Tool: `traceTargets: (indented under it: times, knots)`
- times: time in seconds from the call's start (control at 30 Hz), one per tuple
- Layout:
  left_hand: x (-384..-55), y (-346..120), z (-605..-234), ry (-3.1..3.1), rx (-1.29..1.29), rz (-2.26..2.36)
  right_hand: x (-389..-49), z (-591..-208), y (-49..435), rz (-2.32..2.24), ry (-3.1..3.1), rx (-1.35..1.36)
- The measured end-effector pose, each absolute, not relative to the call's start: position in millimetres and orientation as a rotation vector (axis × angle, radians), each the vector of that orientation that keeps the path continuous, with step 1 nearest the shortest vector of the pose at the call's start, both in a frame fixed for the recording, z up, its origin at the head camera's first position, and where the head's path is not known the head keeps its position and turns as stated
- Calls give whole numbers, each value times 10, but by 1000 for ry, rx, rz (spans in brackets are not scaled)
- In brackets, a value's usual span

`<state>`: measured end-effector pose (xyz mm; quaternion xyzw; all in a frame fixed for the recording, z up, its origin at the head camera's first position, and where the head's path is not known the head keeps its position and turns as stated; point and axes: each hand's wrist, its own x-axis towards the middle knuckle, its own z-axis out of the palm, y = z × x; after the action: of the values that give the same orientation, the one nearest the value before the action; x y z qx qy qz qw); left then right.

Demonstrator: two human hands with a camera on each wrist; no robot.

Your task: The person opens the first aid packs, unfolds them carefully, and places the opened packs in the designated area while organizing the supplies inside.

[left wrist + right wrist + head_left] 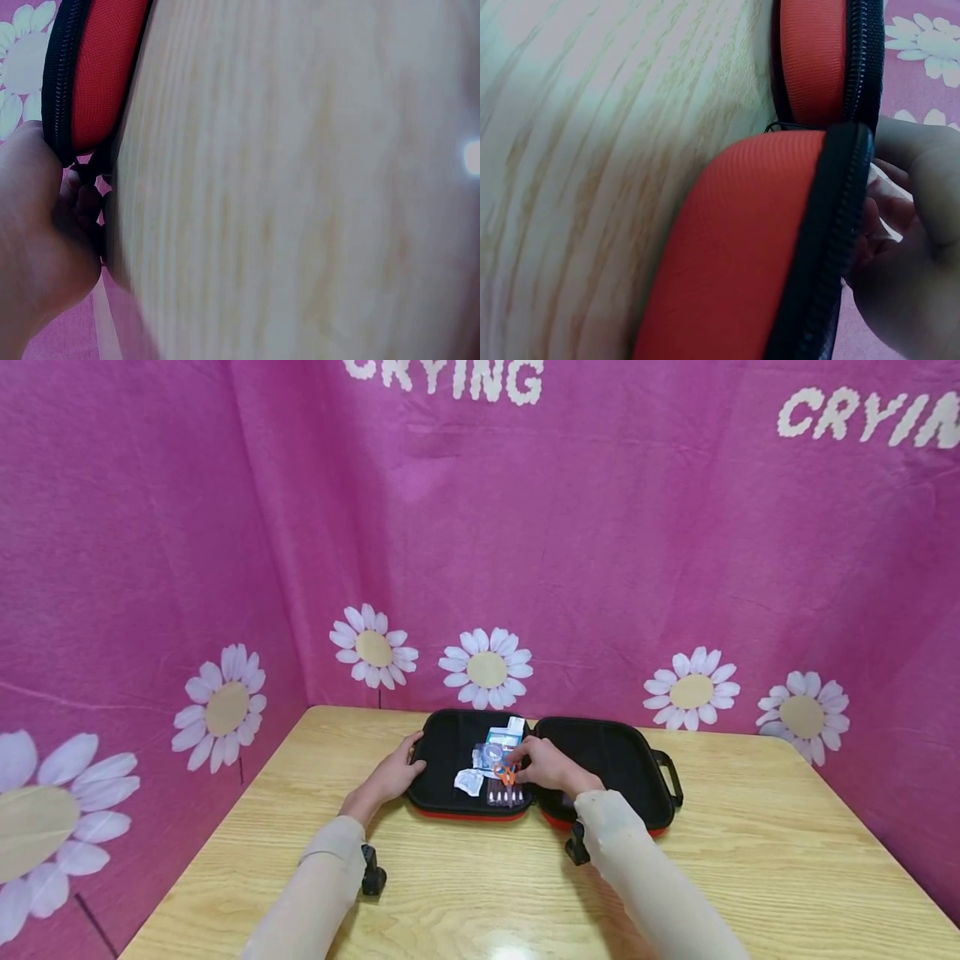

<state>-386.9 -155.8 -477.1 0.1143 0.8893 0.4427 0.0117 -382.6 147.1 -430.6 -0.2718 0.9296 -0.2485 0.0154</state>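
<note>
An open red zip case with a black lining (442, 777) lies spread on the table. My left hand (393, 772) grips its left rim, thumb over the edge and fingers curled at the outer side, as the left wrist view also shows at the red wall (112, 75). Over the left half, my right hand (551, 766) pinches small scissors with orange handles (506, 774), blades toward me. Beneath them are a row of white-tipped items in a clear pack (497, 797), a clear-and-white packet (487, 758) and a crumpled white packet (468, 782). In the right wrist view the case wall (742, 240) partly hides the fingers.
The case's right half (622, 768) lies open beside the left, with a black carry handle (670, 778) on its outer side. Both rest on a wooden table (465, 877). Behind the table hangs a pink curtain (585, 568) with daisies.
</note>
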Motion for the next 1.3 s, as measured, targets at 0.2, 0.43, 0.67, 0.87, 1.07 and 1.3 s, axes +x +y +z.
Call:
traceTargets:
  times: [0.2, 0.43, 0.67, 0.87, 1.07, 1.3]
  knots:
    - [-3863, -1544, -4771, 2780, 362, 1381, -3829, -4312, 1516, -764, 2890, -869]
    - [-3867, -1541, -4755, 2785, 355, 1372, -3836, -4247, 1609, -836, 2935, -988]
    - [-3859, -1548, -4734, 2789, 350, 1356, -3784, -4129, 1786, -930, 3015, -937]
    - [-3848, -1544, -4726, 2789, 348, 1341, -3741, -4099, 1963, -983, 3089, -847]
    - [-3842, -1542, -4724, 2783, 341, 1353, -3708, -4075, 2136, -1021, 3150, -771]
    - [-3840, -1548, -4740, 2799, 339, 1326, -3647, -4091, 2393, -1024, 3207, -633]
